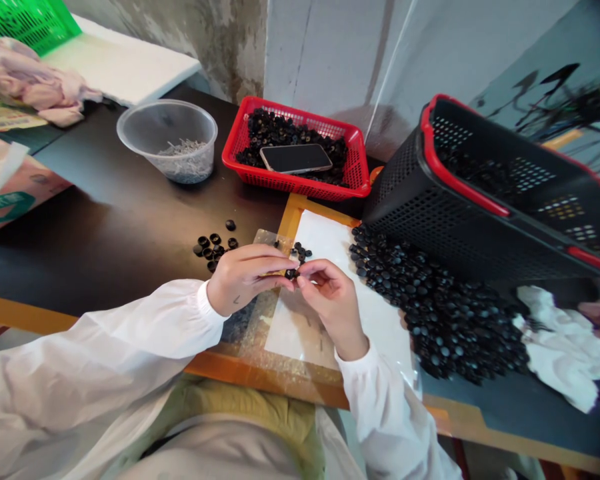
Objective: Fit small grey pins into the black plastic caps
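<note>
I'm pinching a black plastic cap between my left hand and right hand, fingers clamped on it; a large heap of caps is waiting, only a small cluster lying apart.

No legible text is seen; a green printed mark on the cardboard carton at left and print on the paper sheet at far left remain unreadable.

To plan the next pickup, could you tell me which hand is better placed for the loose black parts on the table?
Left, probably: the left hand sits nearest the loose black parts, while the right hand is farther off.
</note>
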A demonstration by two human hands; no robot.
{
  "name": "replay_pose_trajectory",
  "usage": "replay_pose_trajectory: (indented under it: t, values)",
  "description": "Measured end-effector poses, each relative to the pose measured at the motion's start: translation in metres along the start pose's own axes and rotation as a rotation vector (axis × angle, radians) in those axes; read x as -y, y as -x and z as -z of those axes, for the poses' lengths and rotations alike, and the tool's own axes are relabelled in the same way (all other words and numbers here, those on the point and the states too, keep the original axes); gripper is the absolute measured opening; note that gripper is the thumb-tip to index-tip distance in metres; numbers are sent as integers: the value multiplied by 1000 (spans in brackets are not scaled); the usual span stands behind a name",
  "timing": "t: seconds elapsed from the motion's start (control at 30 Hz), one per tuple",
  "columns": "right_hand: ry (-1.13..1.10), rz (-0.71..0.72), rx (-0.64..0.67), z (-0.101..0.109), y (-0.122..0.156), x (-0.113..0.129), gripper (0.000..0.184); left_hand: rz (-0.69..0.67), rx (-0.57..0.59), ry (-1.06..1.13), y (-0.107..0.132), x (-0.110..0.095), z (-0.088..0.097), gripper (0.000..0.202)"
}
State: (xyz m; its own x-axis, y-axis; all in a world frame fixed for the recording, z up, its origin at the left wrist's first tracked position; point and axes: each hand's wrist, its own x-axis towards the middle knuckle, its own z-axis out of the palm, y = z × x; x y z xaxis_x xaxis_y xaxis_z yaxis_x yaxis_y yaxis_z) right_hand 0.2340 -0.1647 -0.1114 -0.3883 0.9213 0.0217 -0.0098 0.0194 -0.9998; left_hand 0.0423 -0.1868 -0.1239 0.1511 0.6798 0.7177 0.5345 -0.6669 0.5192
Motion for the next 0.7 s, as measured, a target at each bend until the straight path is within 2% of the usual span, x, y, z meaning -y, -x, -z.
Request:
replay_pose_trajectory:
  t: [0.27, 0.37, 0.53, 0.7]
  values:
    - [-27, -38, 3, -1, 0, 0, 18, 84, -13, 65, 3, -1, -2, 27]
    - [-44, -65, 6, 0, -1, -2, 18, 145, -16, 152, 3, -1, -2, 25]
    - [-150, -124, -12, -2, -1, -4, 25, 283, -16, 359, 5, 0, -8, 25]
    - [-265, -180, 2, -7, -1, -1, 32, 357, -58, 404, 9, 3, -13, 29]
